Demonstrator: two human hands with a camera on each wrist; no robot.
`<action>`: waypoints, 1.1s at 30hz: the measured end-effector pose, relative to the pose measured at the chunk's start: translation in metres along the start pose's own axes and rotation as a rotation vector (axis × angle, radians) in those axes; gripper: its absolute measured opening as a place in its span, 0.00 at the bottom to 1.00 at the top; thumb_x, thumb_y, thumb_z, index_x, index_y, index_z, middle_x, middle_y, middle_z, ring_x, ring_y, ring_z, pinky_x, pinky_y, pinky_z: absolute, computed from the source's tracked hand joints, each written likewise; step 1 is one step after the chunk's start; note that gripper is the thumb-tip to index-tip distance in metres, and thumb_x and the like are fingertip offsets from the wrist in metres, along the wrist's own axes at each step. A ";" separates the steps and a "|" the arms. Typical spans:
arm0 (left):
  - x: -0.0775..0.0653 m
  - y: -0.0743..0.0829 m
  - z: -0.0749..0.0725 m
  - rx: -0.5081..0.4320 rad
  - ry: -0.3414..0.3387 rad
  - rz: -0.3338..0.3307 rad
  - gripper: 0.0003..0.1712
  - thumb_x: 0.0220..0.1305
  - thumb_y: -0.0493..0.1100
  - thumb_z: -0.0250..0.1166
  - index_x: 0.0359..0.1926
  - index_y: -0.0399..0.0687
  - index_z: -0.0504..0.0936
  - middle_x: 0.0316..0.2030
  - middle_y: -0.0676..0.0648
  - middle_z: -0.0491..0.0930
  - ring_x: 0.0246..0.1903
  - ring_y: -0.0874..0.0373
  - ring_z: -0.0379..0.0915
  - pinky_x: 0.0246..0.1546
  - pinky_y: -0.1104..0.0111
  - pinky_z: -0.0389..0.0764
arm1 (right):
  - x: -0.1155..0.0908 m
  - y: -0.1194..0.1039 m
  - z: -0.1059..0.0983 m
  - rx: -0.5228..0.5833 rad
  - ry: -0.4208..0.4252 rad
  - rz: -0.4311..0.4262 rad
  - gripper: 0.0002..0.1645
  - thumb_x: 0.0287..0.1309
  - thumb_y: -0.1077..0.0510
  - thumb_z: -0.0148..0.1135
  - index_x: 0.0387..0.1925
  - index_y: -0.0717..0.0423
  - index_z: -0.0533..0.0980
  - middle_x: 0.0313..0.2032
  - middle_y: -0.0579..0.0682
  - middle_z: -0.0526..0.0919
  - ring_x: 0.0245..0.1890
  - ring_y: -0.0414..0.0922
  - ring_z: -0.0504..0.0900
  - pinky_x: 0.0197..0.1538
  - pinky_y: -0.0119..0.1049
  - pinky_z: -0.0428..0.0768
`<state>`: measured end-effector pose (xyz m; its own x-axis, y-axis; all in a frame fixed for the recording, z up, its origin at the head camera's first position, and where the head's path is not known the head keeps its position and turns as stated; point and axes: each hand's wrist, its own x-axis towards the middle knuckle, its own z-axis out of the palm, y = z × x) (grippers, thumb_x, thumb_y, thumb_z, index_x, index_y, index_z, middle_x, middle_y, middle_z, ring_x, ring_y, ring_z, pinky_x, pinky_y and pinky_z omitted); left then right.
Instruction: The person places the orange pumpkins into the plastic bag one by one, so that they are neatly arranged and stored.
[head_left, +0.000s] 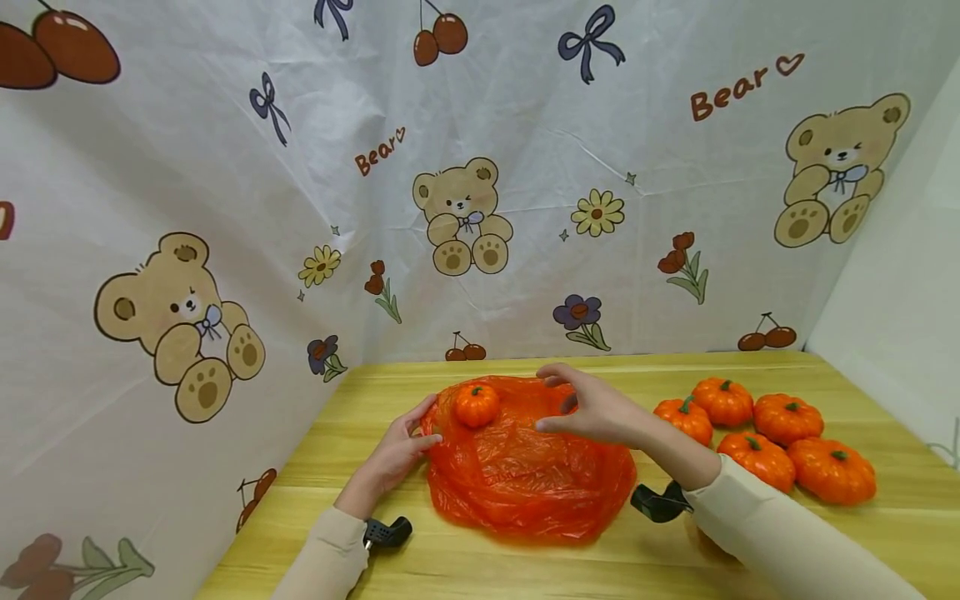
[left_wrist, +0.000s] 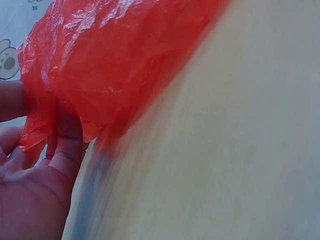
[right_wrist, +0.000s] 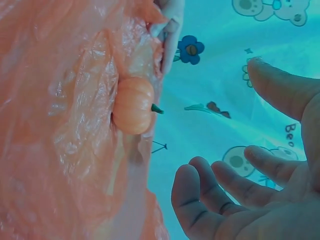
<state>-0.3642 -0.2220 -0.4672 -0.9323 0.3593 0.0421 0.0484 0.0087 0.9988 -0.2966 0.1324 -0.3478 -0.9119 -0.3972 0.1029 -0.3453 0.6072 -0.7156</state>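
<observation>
A thin red plastic bag [head_left: 532,471] lies spread on the table with its mouth facing up. Its left rim is pinched between the thumb and fingers of my left hand [head_left: 397,450], and the left wrist view shows the film [left_wrist: 115,60] bunched at those fingers. One small orange pumpkin [head_left: 477,406] with a green stem sits at the bag's back left, close to that hand. Over the bag's right side hovers my right hand [head_left: 600,408], fingers spread and bent, holding nothing. In the right wrist view the pumpkin [right_wrist: 134,105] is apart from the fingers.
Several larger orange pumpkins [head_left: 787,418] are grouped at the right of the wooden table [head_left: 896,433]. A rounded thing is mostly hidden under my right sleeve [head_left: 780,533]. A bear-print cloth [head_left: 525,317] hangs behind and to the left; a white wall [head_left: 892,317] stands at right.
</observation>
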 end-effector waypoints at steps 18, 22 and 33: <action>0.003 0.002 -0.002 0.022 0.007 0.008 0.49 0.66 0.27 0.62 0.82 0.51 0.52 0.83 0.44 0.45 0.79 0.39 0.50 0.61 0.68 0.81 | -0.078 0.033 -0.049 -0.004 0.034 0.000 0.46 0.58 0.43 0.74 0.74 0.44 0.64 0.70 0.61 0.72 0.59 0.57 0.80 0.46 0.40 0.84; 0.003 0.005 -0.002 -0.006 0.006 0.009 0.50 0.65 0.26 0.61 0.83 0.51 0.52 0.83 0.44 0.45 0.78 0.38 0.52 0.58 0.69 0.82 | -0.089 0.040 -0.055 -0.039 0.062 0.011 0.46 0.58 0.41 0.74 0.73 0.42 0.65 0.68 0.56 0.74 0.56 0.51 0.80 0.48 0.38 0.85; 0.000 0.003 0.000 -0.019 0.009 0.002 0.49 0.65 0.25 0.60 0.83 0.51 0.51 0.83 0.44 0.46 0.78 0.39 0.52 0.57 0.71 0.82 | -0.109 0.062 -0.061 -0.026 0.081 -0.059 0.42 0.60 0.45 0.73 0.73 0.43 0.65 0.68 0.55 0.75 0.56 0.47 0.82 0.50 0.34 0.86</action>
<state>-0.3637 -0.2221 -0.4639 -0.9352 0.3514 0.0442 0.0437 -0.0094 0.9990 -0.2321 0.2553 -0.3612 -0.9042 -0.3770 0.2007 -0.4040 0.6026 -0.6883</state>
